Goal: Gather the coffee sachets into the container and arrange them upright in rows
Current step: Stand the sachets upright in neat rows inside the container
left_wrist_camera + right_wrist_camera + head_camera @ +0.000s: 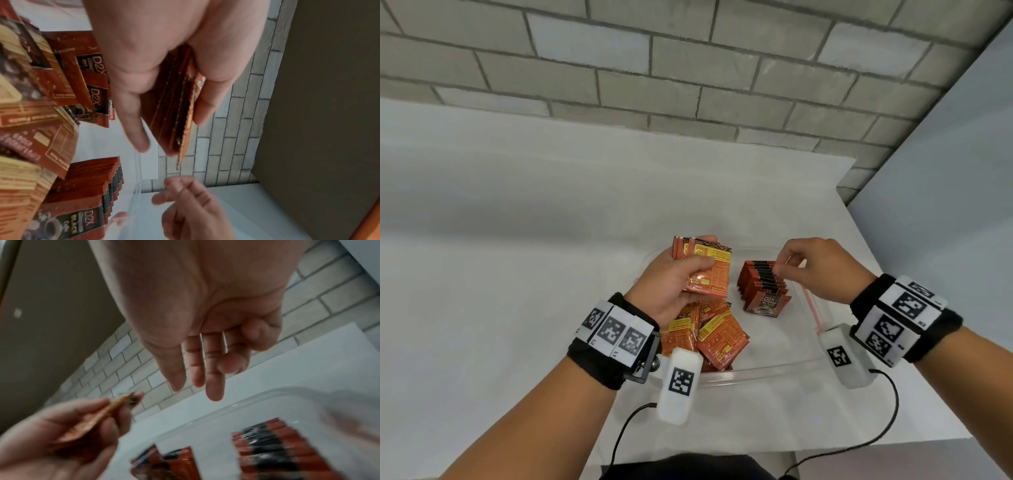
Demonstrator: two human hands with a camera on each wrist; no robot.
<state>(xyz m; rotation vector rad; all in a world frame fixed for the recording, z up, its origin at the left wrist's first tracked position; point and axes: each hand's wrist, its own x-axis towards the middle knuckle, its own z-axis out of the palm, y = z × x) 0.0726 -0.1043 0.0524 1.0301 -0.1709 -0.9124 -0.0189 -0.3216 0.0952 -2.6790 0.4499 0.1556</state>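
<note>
Head camera looks down from above at the clear plastic container (763, 371); both wrist cameras peer close along the palms, sharing its upright row of red-and-black coffee sachets (98, 191).

Bare container floor (784, 346) beside upright row (762, 284)

sachets (707, 274): glossy foil-like film, printed orange, red and black, crimped serrated edges, light glints on the face
container (756, 371): clear plastic, smooth, shiny rim, see-through walls
table (517, 274): white, smooth, matt
wall (688, 68): grey brick pattern, rough-looking matt faces, darker grout lines
wrist bands (599, 359): black cloth, soft, matt
marker tags (616, 334): white with black printed squares, flat, matt, paper or card, cannot tell which
camera housings (679, 383): white plastic, smooth, slightly translucent
bracket (642, 371): black, hard, with shiny metal screw heads
cables (626, 428): black, thin, smooth plastic coating
</note>
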